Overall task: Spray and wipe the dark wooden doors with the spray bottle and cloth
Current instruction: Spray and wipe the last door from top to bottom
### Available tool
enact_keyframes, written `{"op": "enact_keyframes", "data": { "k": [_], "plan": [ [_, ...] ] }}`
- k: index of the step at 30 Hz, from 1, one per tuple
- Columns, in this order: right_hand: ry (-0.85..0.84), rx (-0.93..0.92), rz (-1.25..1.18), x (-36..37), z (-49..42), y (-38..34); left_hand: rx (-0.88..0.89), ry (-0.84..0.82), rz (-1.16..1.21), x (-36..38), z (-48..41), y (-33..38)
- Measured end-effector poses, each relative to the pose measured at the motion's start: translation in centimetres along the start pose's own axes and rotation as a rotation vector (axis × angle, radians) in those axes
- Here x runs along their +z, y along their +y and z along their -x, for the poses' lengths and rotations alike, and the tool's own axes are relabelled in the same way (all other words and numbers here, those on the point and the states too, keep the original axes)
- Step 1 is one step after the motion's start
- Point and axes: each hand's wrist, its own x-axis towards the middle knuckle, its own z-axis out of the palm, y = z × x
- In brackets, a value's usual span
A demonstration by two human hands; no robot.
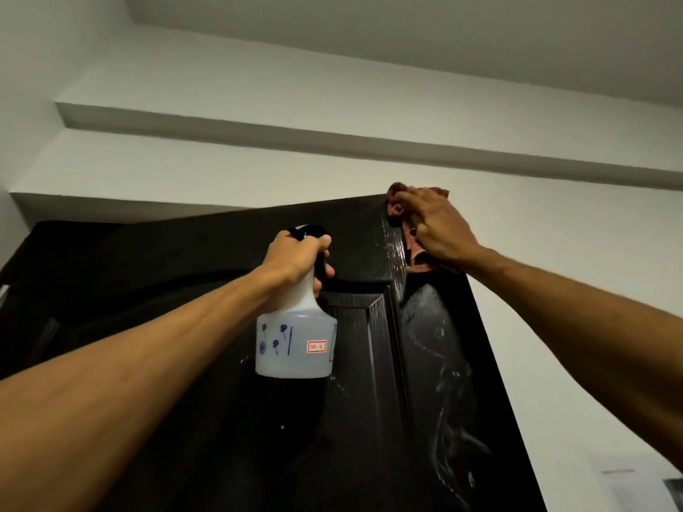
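White wall (554, 253) and a stepped ceiling ledge (332, 142) fill the upper half of the frame. Below them the dark wooden door (369, 419) rises through the lower centre, its long axis running up to a top corner at upper right of centre.

At that corner the cloth (415, 262), reddish-brown and bunched, lies against the door's right-hand stile. The right hand (439, 230) holds it there, fingers bent over it and thumb tucked at its edge. Wet streaks (447, 382) shine down the stile below the cloth.

The left hand (295, 256) sits at frame centre, lower than the cloth and to its left. It is curled round the neck of the spray bottle (295, 341), whose pale body hangs in front of the door panel. Whether a finger rests on the trigger I cannot tell.

The right hand is the nearer to the wet stile, so the next wipe probably runs downward along it. The door's top and right edges hem the cloth in, with bare wall beyond. Downward the room is open, and the bottle stays left of that path.
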Motion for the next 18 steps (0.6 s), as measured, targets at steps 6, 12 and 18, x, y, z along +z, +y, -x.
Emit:
{"op": "enact_keyframes", "data": {
  "k": [6, 12, 18],
  "plan": [
    [-0.280, -0.404, 0.026, 0.7, 8.9, -2.5, -0.016, -0.057, 0.025, 1.6, 2.3, -0.1],
    [-0.170, -0.111, 0.044, -0.8, 10.0, 0.4, -0.091, -0.101, 0.087, 2.6, 6.0, -0.9],
    [-0.267, -0.336, 0.016, -0.2, 17.6, -0.1, -0.162, -0.172, 0.048, 4.4, 10.6, -3.2]
  ]
}}
